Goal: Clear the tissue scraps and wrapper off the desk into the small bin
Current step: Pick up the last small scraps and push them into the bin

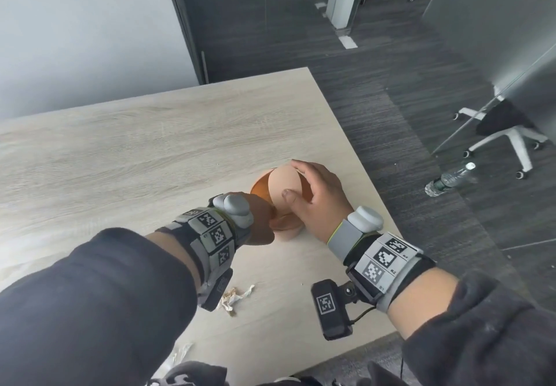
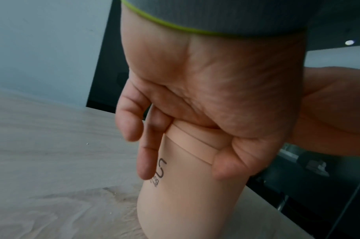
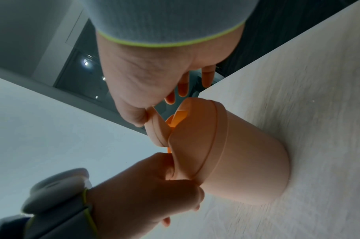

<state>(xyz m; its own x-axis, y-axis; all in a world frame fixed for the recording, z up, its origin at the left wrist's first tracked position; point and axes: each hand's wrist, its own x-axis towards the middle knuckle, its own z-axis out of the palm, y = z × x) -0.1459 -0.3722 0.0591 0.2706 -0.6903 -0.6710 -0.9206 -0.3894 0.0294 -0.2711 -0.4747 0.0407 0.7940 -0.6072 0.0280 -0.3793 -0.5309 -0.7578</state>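
Note:
A small peach bin (image 1: 285,224) stands on the pale wooden desk (image 1: 135,145) near its right edge. Its swing lid (image 1: 285,182) is tilted, and the orange inside shows at the left. My left hand (image 1: 260,223) grips the bin's collar from the near left, fingers and thumb wrapped round the bin (image 2: 191,202) in the left wrist view. My right hand (image 1: 322,199) holds the lid, thumb on its face and fingers over its far edge. A crumpled tissue scrap (image 1: 236,295) lies on the desk under my left wrist. A second tissue scrap (image 1: 182,352) lies at the desk's front edge.
The desk's right edge runs close behind the bin, with dark carpet beyond. A plastic water bottle (image 1: 449,179) lies on the floor to the right. A white-legged office chair (image 1: 505,133) stands behind glass further right. A grey wall rises at the desk's far left.

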